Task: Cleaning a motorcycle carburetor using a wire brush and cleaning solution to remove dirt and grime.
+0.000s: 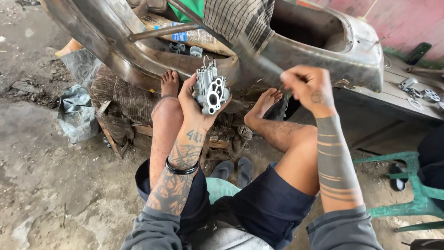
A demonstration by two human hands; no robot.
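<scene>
We grip the grey metal carburettor body (211, 90) in our left hand (194, 104); our right hand (309, 85) pinches a thin, blurred tool (259, 55).

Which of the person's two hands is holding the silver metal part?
The left hand: it grips the silver cast engine part from beneath. The right hand is off to the side, fingers pinched, apart from the part.
</scene>
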